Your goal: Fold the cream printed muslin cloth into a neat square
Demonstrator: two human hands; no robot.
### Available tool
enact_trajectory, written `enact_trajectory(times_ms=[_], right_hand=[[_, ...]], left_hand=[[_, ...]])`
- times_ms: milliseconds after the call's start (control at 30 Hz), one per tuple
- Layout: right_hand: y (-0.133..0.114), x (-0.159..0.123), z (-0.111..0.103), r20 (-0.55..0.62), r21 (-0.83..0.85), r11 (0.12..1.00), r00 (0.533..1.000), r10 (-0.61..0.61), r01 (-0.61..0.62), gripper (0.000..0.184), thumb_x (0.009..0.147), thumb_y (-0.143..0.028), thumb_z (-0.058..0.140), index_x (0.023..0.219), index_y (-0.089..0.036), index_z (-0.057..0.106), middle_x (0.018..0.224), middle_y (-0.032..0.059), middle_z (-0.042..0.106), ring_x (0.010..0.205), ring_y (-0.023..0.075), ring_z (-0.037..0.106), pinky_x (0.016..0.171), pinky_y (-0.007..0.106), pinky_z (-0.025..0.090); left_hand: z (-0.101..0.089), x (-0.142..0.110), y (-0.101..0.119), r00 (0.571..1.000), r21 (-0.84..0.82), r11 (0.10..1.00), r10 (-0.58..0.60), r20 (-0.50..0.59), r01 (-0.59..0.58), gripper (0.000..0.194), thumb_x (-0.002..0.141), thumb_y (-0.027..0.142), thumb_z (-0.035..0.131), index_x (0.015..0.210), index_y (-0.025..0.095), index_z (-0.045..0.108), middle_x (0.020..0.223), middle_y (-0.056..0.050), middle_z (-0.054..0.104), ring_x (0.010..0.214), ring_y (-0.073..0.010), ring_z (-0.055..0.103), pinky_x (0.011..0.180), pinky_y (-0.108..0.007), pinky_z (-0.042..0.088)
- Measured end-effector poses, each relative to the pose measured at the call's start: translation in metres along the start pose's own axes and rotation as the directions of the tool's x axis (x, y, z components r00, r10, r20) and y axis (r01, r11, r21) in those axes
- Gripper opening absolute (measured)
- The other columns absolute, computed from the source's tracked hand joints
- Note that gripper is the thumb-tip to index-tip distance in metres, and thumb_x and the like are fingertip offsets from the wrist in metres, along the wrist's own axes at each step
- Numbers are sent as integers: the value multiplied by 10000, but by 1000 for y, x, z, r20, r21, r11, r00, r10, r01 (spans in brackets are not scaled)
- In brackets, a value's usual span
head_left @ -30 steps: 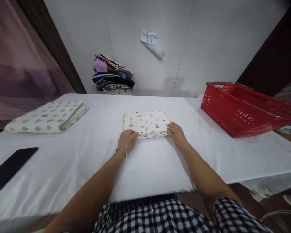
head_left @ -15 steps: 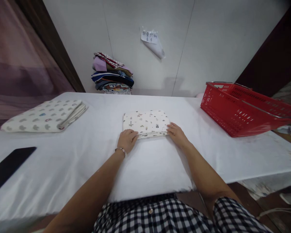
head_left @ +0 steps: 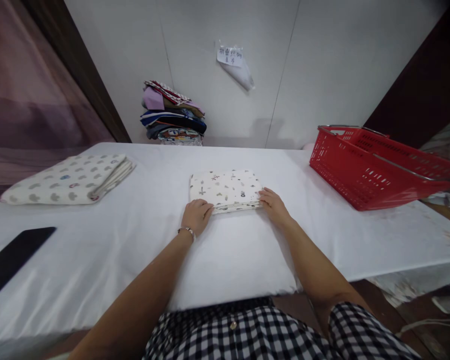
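A folded white cloth with small printed figures lies flat on the white-covered table, its layered edge toward me. At its near left corner, my left hand grips the cloth, thumb against the front edge and fingers on top. My right hand holds the near right corner in the same way, fingertips on the edge. Both hands are closed on the cloth; parts of the thumbs and the underside of the corners are hidden.
A larger folded cloth with grey prints lies at the left, a black phone nearer me. On the right stands a red basket with metal handles. A stack of folded fabrics rises behind the table, near the wall.
Almost nothing differs. My right hand has shifted very slightly at the cloth's right corner; the cloth and my left hand stay in place.
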State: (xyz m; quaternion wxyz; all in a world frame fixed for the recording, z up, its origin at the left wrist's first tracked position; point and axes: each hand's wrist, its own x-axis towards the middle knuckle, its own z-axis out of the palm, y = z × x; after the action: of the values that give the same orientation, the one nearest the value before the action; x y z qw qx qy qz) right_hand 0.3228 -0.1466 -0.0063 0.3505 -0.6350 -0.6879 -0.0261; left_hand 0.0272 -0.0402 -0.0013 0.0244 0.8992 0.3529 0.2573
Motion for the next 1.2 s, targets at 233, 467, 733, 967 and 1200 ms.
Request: enact_trajectory(times_ms=[233,467,733,967,1200], right_hand=[[-4,-1,-5,6,-72,997,1000,-6,7,217,831,-202,480,884,-233,688,1133,36,622,1224,244,415,989,473,360],[0,-2,-2,25,-120,993,1000,-4,7,211,820,-186,503,886,-240,696,1085,24,647,1197,258,441,973,479,359],[1,-2,-5,121,-153,988,993,-7,26,211,807,-200,520,917,-248,694,1099,17,640,1175,256,470,988,489,370],[8,-5,-4,146,-101,995,989,-1,16,269,760,-174,563,1000,-229,671,1161,37,607,1210,253,437,996,460,392],[15,-8,-1,129,-59,998,991,20,-13,304,767,-156,547,1028,-258,663,1177,10,597,1210,243,439,988,456,406]], left_hand=[[-1,-1,0,1000,-9,1000,-4,16,4,279,878,332,395,922,230,651,903,-50,595,874,-198,505,788,-352,373],[-2,-1,1,1000,-18,1000,2,8,-2,270,874,321,402,928,231,651,887,-47,599,858,-197,506,778,-350,374],[-2,-2,1,999,-39,999,26,-20,-27,254,852,340,440,933,225,651,882,-51,600,851,-205,512,773,-357,381],[-4,-3,1,999,-2,999,41,-29,-41,239,822,322,488,965,216,647,919,-63,598,885,-224,507,789,-376,383],[-13,-8,-8,1000,61,998,14,-23,-12,229,811,295,504,973,213,645,947,-71,605,912,-234,510,792,-379,394]])
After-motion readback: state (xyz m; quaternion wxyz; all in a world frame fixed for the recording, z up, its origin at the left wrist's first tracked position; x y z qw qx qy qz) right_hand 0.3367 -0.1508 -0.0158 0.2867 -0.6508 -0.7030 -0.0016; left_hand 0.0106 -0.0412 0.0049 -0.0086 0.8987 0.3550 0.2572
